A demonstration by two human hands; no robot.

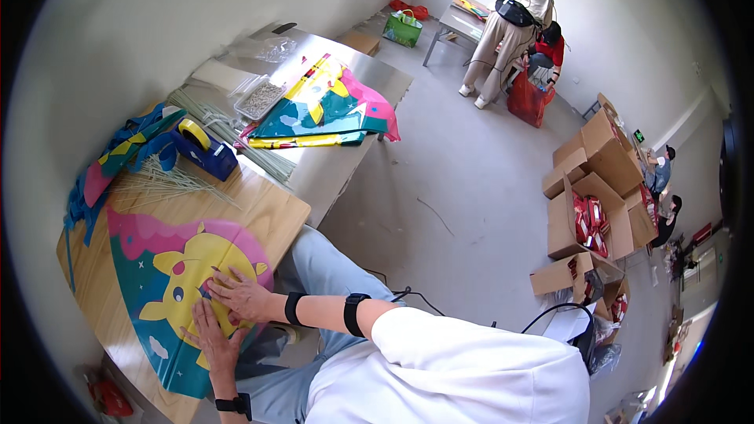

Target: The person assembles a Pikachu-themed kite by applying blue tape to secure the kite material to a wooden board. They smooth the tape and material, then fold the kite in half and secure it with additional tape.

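Teal-and-pink sheet [169,294] is lying on the wooden bench [271,204]; left hand [217,344] and right hand [245,298] are resting flat on it, gripping nothing. It is likely feeling light, floppy, slippery, its edges offering the best hold.

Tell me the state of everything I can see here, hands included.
Left hand, open, palm down on the sheet
Right hand, open, palm down on the sheet
Sheet, spread out, creased
Sheet pile, corner overhanging
Tray, filled with small pieces
Dispenser, loaded with yellow tape
Sticks, loose
Cartons, open
Green bag, upright
Red bag, upright
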